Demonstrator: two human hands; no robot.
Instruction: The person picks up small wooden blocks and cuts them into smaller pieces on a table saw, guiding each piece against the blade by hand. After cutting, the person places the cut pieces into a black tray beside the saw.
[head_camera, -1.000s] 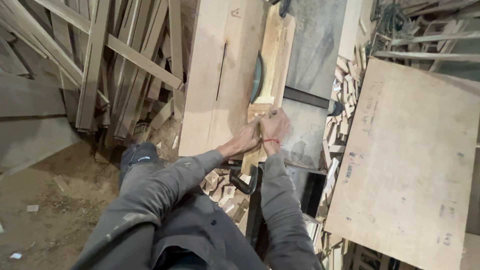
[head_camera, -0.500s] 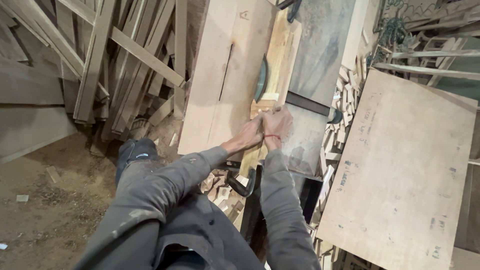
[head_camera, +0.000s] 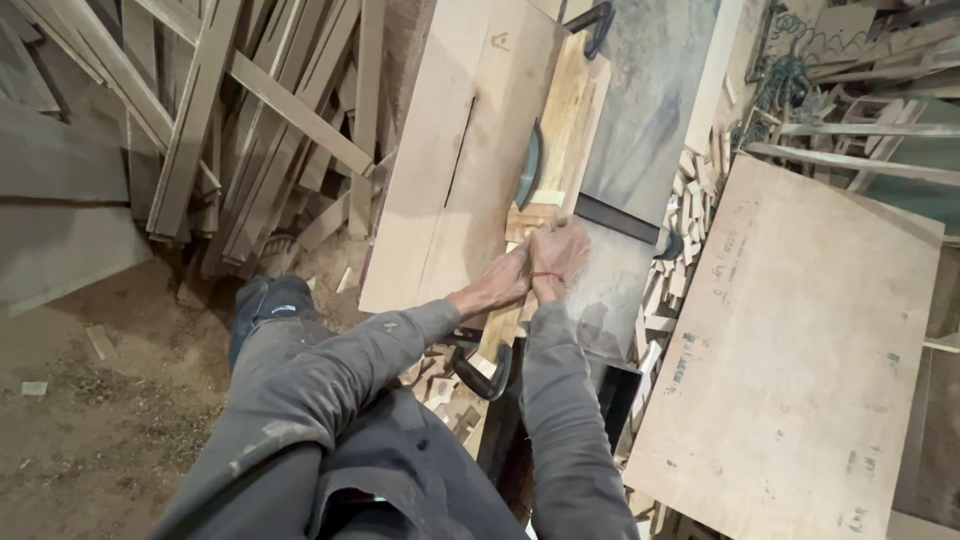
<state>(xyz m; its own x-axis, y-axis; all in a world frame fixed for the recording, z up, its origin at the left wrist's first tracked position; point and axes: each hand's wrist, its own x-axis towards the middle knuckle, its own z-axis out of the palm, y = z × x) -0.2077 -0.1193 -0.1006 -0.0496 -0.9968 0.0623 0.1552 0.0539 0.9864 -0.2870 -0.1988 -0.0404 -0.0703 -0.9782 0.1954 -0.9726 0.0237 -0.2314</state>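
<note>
Both hands are working at the near end of the table saw top (head_camera: 640, 130), close together, almost touching. Left hand (head_camera: 503, 285) is closed down on a small wood block (head_camera: 528, 222), fingers curled over its near edge; right hand (head_camera: 560, 258) is pressing on the same piece from the right side, fingers bent, a red band showing at the wrist. Exact finger grip is too small to read, but neither hand is lying flat open. The block is sitting on the narrow wooden sled (head_camera: 570, 110) just in front of the saw blade (head_camera: 528, 165), which is sticking up through the slot, its greenish edge visible; block and blade are near each other, contact not discernible. A wide plywood panel (head_camera: 460, 150) is lying on the saw left of the blade, with a dark cut slit in it. A black clamp handle (head_camera: 485, 375) is hanging below the table edge under the forearms. A large plywood sheet (head_camera: 800, 360) is lying to the right, with small offcuts (head_camera: 690, 210) piled between it and the saw. Long timber strips (head_camera: 250, 110) are leaning in a heap at left, above the sawdust floor (head_camera: 90, 420).
</note>
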